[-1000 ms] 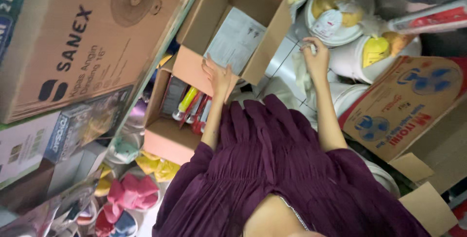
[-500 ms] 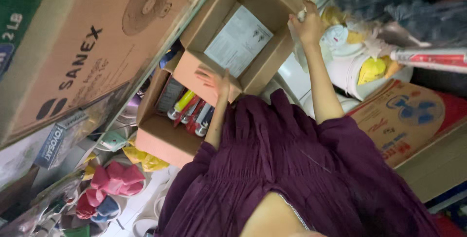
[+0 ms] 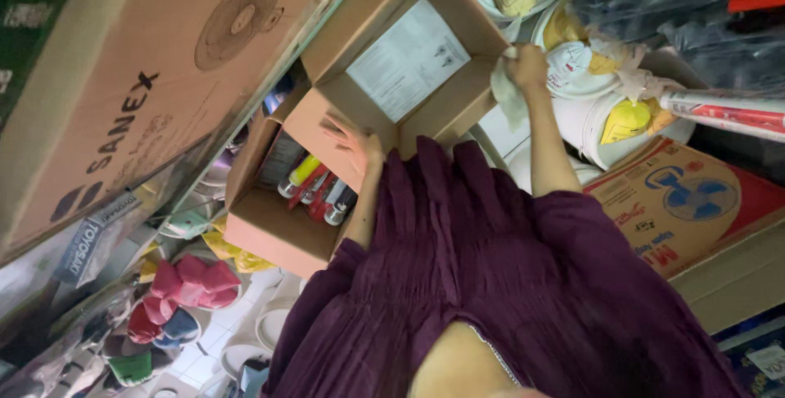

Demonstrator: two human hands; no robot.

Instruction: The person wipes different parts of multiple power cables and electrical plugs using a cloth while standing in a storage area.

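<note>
Left hand: my left hand (image 3: pixel 353 143) spread flat on the open cardboard box (image 3: pixel 409 63) flap.
Right hand: my right hand (image 3: pixel 523 67) clamped on a pale cloth (image 3: pixel 509 97) at the box's corner.

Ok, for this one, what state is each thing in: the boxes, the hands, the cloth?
Upper cardboard box: flaps open, a white printed sheet lying inside.
Lower cardboard box: open, markers inside.
Left hand: flat on the upper box's flap.
Right hand: closed on a pale cloth.
Big fan carton: closed.

Both hands reach forward: left (image 3: pixel 353 141) spread flat, right (image 3: pixel 526 65) fisted.
</note>
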